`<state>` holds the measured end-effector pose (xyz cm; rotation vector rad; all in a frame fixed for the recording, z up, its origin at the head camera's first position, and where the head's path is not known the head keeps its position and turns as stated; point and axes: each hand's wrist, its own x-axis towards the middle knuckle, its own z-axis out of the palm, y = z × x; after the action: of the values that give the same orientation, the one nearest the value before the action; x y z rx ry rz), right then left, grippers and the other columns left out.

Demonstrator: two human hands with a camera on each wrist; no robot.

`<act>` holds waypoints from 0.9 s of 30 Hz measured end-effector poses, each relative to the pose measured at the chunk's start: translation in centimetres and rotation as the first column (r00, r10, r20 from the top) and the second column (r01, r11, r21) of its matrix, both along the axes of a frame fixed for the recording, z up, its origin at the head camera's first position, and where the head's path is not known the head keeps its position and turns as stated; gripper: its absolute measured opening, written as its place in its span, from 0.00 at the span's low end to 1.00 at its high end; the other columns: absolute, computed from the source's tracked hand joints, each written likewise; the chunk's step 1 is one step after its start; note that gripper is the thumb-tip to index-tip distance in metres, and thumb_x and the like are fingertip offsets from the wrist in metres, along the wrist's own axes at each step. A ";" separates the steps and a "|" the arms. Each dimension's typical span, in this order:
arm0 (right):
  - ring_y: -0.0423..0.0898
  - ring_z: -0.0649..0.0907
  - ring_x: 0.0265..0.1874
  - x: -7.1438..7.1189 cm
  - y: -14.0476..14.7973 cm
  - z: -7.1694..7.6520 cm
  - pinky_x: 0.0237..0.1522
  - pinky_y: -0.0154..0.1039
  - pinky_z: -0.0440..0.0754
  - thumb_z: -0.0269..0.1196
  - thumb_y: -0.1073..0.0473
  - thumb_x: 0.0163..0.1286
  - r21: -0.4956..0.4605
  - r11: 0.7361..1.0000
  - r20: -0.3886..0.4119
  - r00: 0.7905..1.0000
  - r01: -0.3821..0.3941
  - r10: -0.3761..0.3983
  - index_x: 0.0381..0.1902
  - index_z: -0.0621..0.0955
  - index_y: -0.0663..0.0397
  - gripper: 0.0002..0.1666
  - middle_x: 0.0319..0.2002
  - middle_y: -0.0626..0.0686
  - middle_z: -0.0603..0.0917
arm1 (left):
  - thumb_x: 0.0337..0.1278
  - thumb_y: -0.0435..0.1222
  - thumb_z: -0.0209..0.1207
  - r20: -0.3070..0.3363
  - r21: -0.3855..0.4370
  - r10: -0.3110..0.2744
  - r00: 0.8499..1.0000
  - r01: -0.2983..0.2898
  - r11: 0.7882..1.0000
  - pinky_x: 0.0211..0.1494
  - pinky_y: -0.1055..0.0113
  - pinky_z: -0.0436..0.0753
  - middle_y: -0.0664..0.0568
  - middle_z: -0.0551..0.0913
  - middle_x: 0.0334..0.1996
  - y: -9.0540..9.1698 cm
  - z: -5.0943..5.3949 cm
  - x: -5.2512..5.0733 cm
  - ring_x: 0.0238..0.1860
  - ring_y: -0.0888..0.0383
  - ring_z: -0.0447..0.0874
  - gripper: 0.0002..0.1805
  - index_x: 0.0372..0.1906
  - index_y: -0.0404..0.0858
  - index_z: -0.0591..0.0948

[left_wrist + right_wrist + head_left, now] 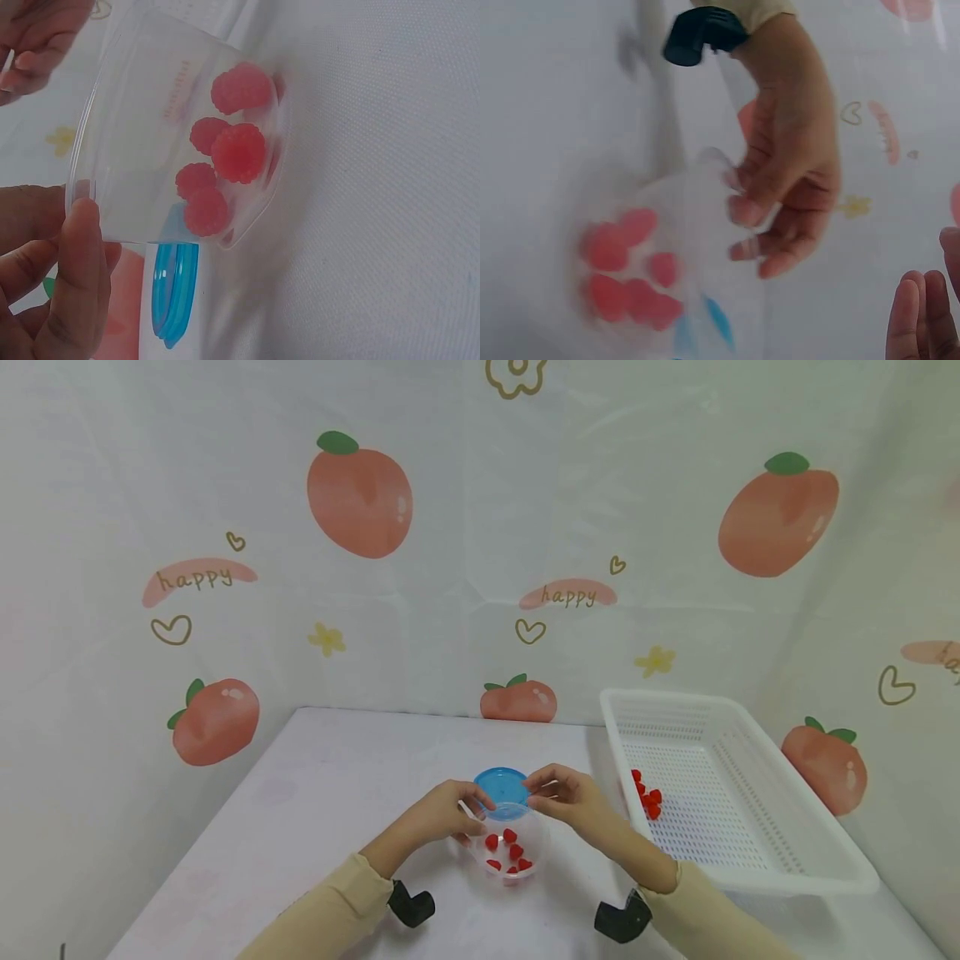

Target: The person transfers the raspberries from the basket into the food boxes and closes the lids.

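Observation:
A clear plastic tub stands on the table with several red raspberries at its bottom. My left hand pinches the tub's rim at the left; in the left wrist view its fingers lie on both sides of that rim. Behind the tub, a blue lid lies on the table. My right hand hovers over the tub's far right side, fingers bent loosely. The left wrist view shows that hand apart from the tub, and I see nothing in it.
At the right stands a white perforated plastic basket, with several more raspberries along its left side. A white cloth covers the table. Behind it hangs a fruit-printed curtain. A black wrist mount sits at each wrist.

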<state>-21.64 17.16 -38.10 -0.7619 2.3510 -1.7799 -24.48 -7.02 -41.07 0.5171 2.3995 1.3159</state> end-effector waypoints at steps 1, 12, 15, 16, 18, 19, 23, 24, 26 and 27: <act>0.44 0.84 0.42 -0.1 0.2 0.4 0.46 0.32 0.83 0.62 0.63 0.67 -0.003 1.000 -0.011 1.000 0.013 -0.013 0.49 0.77 0.68 0.16 0.47 0.67 0.80 | 0.51 0.29 0.67 0.001 -0.001 0.003 1.000 -0.003 1.000 0.29 0.66 0.86 0.48 0.81 0.36 0.0 0.0 0.0 0.24 0.58 0.80 0.15 0.46 0.34 0.82; 0.37 0.83 0.43 -1.7 4.1 4.2 0.48 0.28 0.82 0.62 0.66 0.68 -0.156 0.976 -0.042 0.986 0.151 -0.159 0.47 0.78 0.58 0.11 0.42 0.42 0.80 | 0.51 0.29 0.67 0.005 0.000 0.006 1.000 -0.006 1.000 0.29 0.67 0.86 0.46 0.80 0.36 0.0 0.2 0.2 0.25 0.58 0.79 0.15 0.45 0.34 0.82; 0.36 0.83 0.43 -2.4 5.6 4.9 0.48 0.26 0.81 0.60 0.67 0.68 -0.253 0.954 -0.034 0.984 0.161 -0.175 0.46 0.79 0.52 0.10 0.43 0.42 0.80 | 0.51 0.29 0.67 0.005 -0.001 0.009 1.000 -0.009 1.000 0.29 0.67 0.86 0.47 0.80 0.36 0.0 0.1 0.2 0.25 0.58 0.79 0.15 0.45 0.34 0.82; 0.36 0.82 0.43 -2.6 6.1 5.1 0.49 0.26 0.81 0.59 0.68 0.68 -0.287 0.944 -0.033 0.984 0.161 -0.178 0.46 0.79 0.53 0.10 0.43 0.43 0.79 | 0.51 0.29 0.67 0.004 -0.002 0.011 1.000 -0.011 1.000 0.29 0.67 0.86 0.47 0.80 0.36 0.0 0.1 0.2 0.25 0.58 0.80 0.15 0.45 0.34 0.82; 0.36 0.82 0.42 -3.1 7.1 5.2 0.49 0.26 0.81 0.58 0.70 0.69 -0.352 0.923 -0.031 0.983 0.157 -0.179 0.45 0.79 0.51 0.11 0.44 0.44 0.79 | 0.50 0.29 0.67 0.006 -0.002 0.014 1.000 -0.014 1.000 0.29 0.67 0.86 0.47 0.80 0.36 0.0 0.0 0.2 0.25 0.58 0.79 0.15 0.45 0.35 0.82; 0.36 0.82 0.42 -3.4 7.6 5.2 0.49 0.26 0.81 0.57 0.71 0.69 -0.377 0.914 -0.032 0.984 0.152 -0.177 0.45 0.79 0.51 0.11 0.44 0.44 0.79 | 0.50 0.29 0.68 0.007 -0.002 0.016 1.000 -0.016 1.000 0.29 0.67 0.86 0.47 0.80 0.36 0.0 0.0 0.2 0.25 0.58 0.79 0.15 0.45 0.35 0.82; 0.36 0.82 0.42 -4.6 9.5 4.6 0.48 0.26 0.81 0.54 0.74 0.70 -0.436 0.892 -0.041 0.988 0.118 -0.151 0.45 0.79 0.51 0.15 0.44 0.45 0.79 | 0.50 0.29 0.68 0.006 -0.008 0.018 1.000 -0.018 1.000 0.29 0.67 0.86 0.47 0.80 0.36 0.1 0.0 0.1 0.25 0.58 0.80 0.15 0.45 0.35 0.82; 0.36 0.82 0.42 -5.0 10.0 4.3 0.48 0.26 0.81 0.54 0.74 0.70 -0.436 0.893 -0.041 0.988 0.114 -0.146 0.45 0.79 0.50 0.15 0.44 0.45 0.79 | 0.50 0.29 0.68 0.005 -0.010 0.018 1.000 -0.018 1.000 0.30 0.67 0.86 0.47 0.80 0.36 0.1 0.0 0.1 0.25 0.58 0.80 0.15 0.45 0.35 0.82; 0.36 0.82 0.41 -5.7 10.9 3.8 0.47 0.26 0.82 0.53 0.74 0.70 -0.424 0.898 -0.041 0.988 0.117 -0.149 0.45 0.79 0.49 0.16 0.43 0.44 0.80 | 0.51 0.29 0.67 0.004 -0.013 0.019 1.000 -0.019 1.000 0.30 0.67 0.86 0.47 0.80 0.36 0.1 0.0 0.1 0.25 0.58 0.80 0.15 0.45 0.35 0.82; 0.36 0.82 0.41 -6.0 11.3 3.5 0.47 0.26 0.82 0.53 0.74 0.70 -0.411 0.903 -0.041 0.987 0.125 -0.155 0.45 0.79 0.49 0.15 0.43 0.44 0.81 | 0.51 0.29 0.67 0.003 -0.013 0.020 1.000 -0.020 1.000 0.30 0.67 0.86 0.47 0.80 0.36 0.1 0.0 0.1 0.25 0.58 0.80 0.15 0.45 0.35 0.82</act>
<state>-27.63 28.47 -34.59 -0.7247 2.1455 -2.3893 -24.34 -6.93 -41.08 0.4883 2.4154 1.3070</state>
